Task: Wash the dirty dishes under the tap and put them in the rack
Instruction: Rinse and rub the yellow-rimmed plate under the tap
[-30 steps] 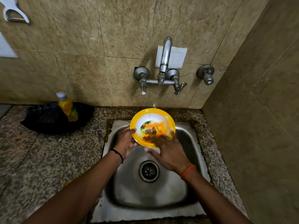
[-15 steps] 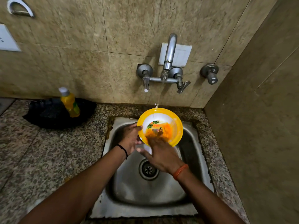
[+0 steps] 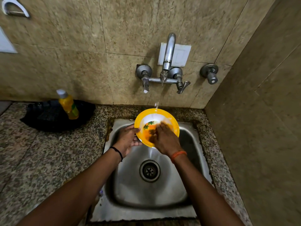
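Right hand [image 3: 164,139] slid up inside bowl [image 3: 171,118], fingers flat | left hand [image 3: 128,139] grips rim | tap [image 3: 168,53] running

Both your forearms reach fwd from the bottom corners, bare. Your left hand [image 3: 127,139] is cupped w/ thumb up, fingers curled in a grip, black band at the wrist. Your right hand [image 3: 164,139] lies palm down, fingers pressed flat, orange band at the wrist.
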